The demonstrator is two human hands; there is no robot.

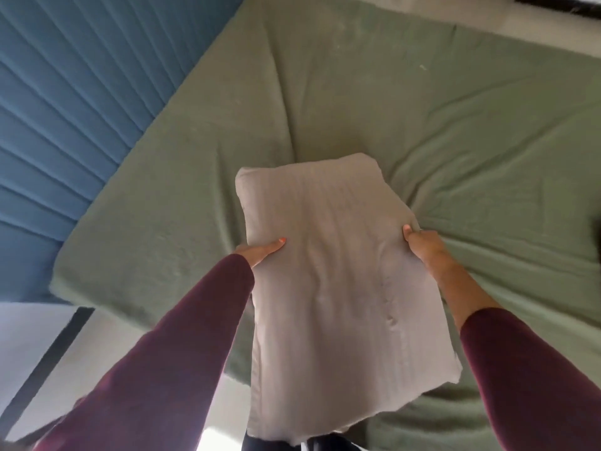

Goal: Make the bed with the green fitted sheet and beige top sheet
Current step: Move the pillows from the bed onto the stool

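Note:
A green fitted sheet [422, 131] covers the mattress, wrinkled toward the middle. A folded beige top sheet [328, 271] is held above the near part of the bed, its far end over the green sheet and its near end hanging toward me. My left hand [261, 252] grips its left edge, thumb on top and fingers hidden underneath. My right hand [419, 245] pinches its right edge. Both arms wear dark red sleeves.
A blue padded headboard [74, 109] stands along the left side of the bed. A pale floor with a dark strip [45, 366] shows at the lower left. A light floor and a dark edge [559, 4] lie beyond the bed's far right corner.

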